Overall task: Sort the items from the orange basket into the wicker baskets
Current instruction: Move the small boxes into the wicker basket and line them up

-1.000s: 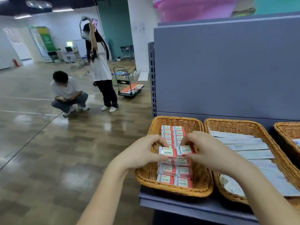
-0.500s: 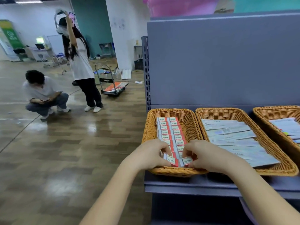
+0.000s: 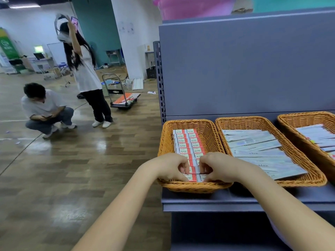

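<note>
Two rows of small red and white boxes (image 3: 188, 142) fill the left wicker basket (image 3: 165, 142) on the grey shelf. At the basket's near end, my left hand (image 3: 170, 166) pinches a red and white box in the left row. Beside it, my right hand (image 3: 220, 166) pinches a box in the right row. Both hands have curled fingers and hide the nearest boxes. The orange basket is out of view.
A middle wicker basket (image 3: 306, 165) holds long pale flat packets, and a third wicker basket (image 3: 290, 122) sits at the right edge. The grey shelf back panel (image 3: 244, 69) rises behind. On the floor to the left, one person (image 3: 45, 109) crouches, another (image 3: 85, 73) stands by a trolley (image 3: 125, 100).
Both hands moved from the middle of the box rows toward the near end of the left basket, still pinching boxes. My head pulled back and turned right.
</note>
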Available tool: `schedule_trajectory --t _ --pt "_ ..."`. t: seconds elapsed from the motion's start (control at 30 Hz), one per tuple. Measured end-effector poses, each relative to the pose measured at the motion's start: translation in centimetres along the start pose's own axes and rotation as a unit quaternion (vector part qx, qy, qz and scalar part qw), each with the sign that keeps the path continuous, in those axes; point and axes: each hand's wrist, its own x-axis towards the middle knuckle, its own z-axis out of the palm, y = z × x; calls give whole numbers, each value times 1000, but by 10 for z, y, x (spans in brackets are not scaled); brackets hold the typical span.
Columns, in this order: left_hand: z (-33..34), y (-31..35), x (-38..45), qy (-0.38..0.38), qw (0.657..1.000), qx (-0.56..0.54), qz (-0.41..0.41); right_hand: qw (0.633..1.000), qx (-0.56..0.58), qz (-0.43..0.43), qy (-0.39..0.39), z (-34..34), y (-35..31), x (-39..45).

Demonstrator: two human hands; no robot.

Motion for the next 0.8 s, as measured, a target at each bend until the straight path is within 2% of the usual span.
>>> schedule_trajectory --t 0.17,0.23,0.37,0.43,0.5,0.63,0.8 --pt "-6 4 4 7 1000 12 -1 1000 25 -1 4 -3 -1 -1" --pt "-14 10 10 35 999 42 4 998 46 0 50 -13 6 -4" --pt "-22 36 36 155 978 142 -2 982 29 40 183 -30 32 -13" --pt "-19 56 54 236 952 195 9 972 21 69 223 -31 54 -18" --pt "-14 81 73 287 932 220 29 963 19 99 250 -30 78 -29" --pt "4 137 115 277 925 250 74 948 -11 163 275 -23 134 -64" --pt "22 210 169 251 926 266 93 940 -40 227 251 -20 213 -114"
